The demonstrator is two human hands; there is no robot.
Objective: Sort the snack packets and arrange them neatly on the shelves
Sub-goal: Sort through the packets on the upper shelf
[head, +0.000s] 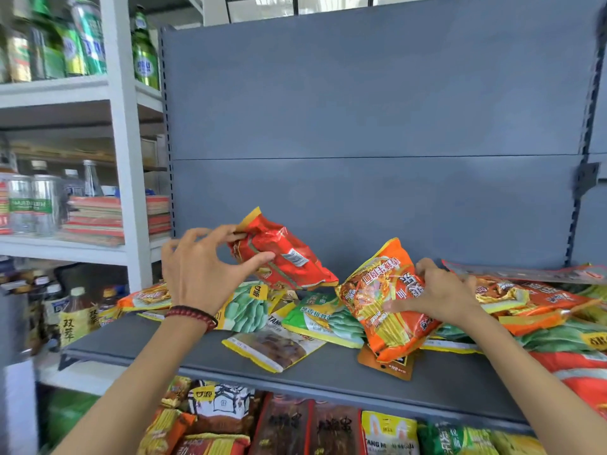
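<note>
Head view shows the left hand (pixel 203 267) with its grip closed on a crinkled red foil snack packet (pixel 285 257). The thumb is under the near edge and the fingertips are on the yellow-trimmed upper corner, so the packet hangs tilted above the heap. The right hand (pixel 437 290) grips an orange foil packet printed with yellow sticks (pixel 384 307), fingers curled over its top edge and thumb across its face. That packet stands on its lower edge among the others. Both look light, air-puffed and slippery, probably with brittle contents. A pinch on the flat sealed seam or a light hold across the width should therefore serve better than a squeeze at the belly. Around them, jumbled packets (pixel 249 307) in green, yellow and orange lie overlapping on the grey metal shelf (pixel 138 343). On the level below, rows of packets (pixel 295 421) stand side by side. To the left, a white rack (pixel 121 159) carries green bottles (pixel 144 50) and cans.
</note>
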